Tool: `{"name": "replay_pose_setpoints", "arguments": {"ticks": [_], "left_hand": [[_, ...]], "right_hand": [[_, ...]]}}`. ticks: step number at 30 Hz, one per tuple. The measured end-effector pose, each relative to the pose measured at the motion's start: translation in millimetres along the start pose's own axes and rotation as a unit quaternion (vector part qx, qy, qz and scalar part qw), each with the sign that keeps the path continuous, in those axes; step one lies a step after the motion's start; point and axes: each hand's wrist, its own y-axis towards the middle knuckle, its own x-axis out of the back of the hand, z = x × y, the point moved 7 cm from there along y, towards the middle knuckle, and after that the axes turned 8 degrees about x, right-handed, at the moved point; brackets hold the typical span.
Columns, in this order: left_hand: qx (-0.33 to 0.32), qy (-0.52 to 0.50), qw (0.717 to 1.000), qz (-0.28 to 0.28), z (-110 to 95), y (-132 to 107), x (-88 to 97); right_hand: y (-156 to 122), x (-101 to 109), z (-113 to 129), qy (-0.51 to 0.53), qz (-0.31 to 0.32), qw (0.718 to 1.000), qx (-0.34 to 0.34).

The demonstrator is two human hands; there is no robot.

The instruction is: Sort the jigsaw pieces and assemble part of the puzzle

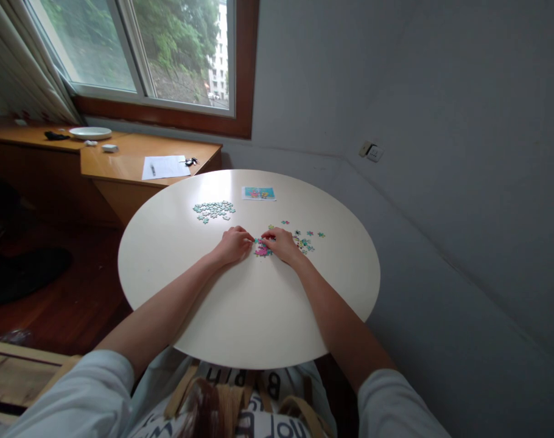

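Over the middle of the round white table, my left hand (235,244) has its fingers closed in a pinch at a small teal puzzle piece (256,241). My right hand (282,243) is just across from it, its fingers pinched at the top edge of the same small patch. Between and below the fingertips lies a cluster of pink and teal puzzle pieces (262,250), partly joined. Loose colourful pieces (304,244) are scattered beside and behind my right hand, which partly covers them. The exact piece edges under my fingertips are too small to make out.
A spread of pale teal pieces (214,210) lies at the table's back left. Behind my hands is a picture card (259,193). The round table (254,316) stands near a wooden desk (131,152) with paper (166,167), keys (192,162) and a white plate (91,132).
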Motion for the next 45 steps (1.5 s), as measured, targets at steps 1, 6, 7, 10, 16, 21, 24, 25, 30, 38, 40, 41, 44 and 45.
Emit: {"name": "replay_pose_setpoints", "arguments": {"ticks": [1, 6, 7, 10, 16, 21, 24, 25, 30, 38, 40, 41, 44, 45], "left_hand": [[0.0, 0.0, 1.0, 0.0, 0, 0, -0.1], [-0.005, 0.003, 1.0, -0.003, 1, 1, -0.1], [-0.005, 0.004, 1.0, -0.002, 1, 1, -0.1], [-0.004, 0.007, 1.0, 0.0, 0, 0, 0.2], [-0.002, 0.007, 1.0, 0.001, -1, 0, 0.6], [0.002, 0.011, 1.0, 0.004, -1, -1, 0.9], [-0.013, 0.011, 1.0, 0.005, -6, -3, 2.2], [-0.021, 0.009, 1.0, 0.007, -9, -4, 2.6], [-0.053, -0.001, 0.998, 0.037, -19, -8, 0.4], [-0.065, 0.001, 0.997, 0.03, -19, -7, 0.8], [-0.069, 0.001, 0.997, 0.034, -20, -7, 1.0], [-0.07, 0.002, 0.997, 0.037, -20, -7, 1.2], [-0.068, 0.004, 0.997, 0.045, -20, -7, 2.1], [-0.067, 0.004, 0.997, 0.047, -20, -7, 2.4]], "right_hand": [[0, 0, 0, -0.002, -0.001, 1.0, 0.001], [1, -1, 1, -0.015, -0.002, 1.0, 0.003], [1, -1, 1, -0.017, -0.001, 1.0, 0.003], [1, -2, 0, -0.016, -0.003, 1.0, 0.007], [1, -1, 4, -0.015, -0.003, 0.999, 0.03], [-1, 0, 7, -0.022, -0.001, 0.999, 0.035], [-2, 0, 8, -0.022, -0.002, 0.999, 0.04], [-2, 0, 7, -0.021, -0.002, 0.999, 0.044], [-1, -2, 5, -0.016, -0.002, 0.999, 0.052], [0, -2, 4, -0.015, 0.007, 0.998, 0.055], [0, -3, 3, -0.012, 0.008, 0.998, 0.057], [1, -4, 2, -0.012, 0.009, 0.998, 0.057], [1, -5, 0, -0.011, 0.007, 0.998, 0.056], [1, -5, -1, -0.01, 0.006, 0.998, 0.056]]}}
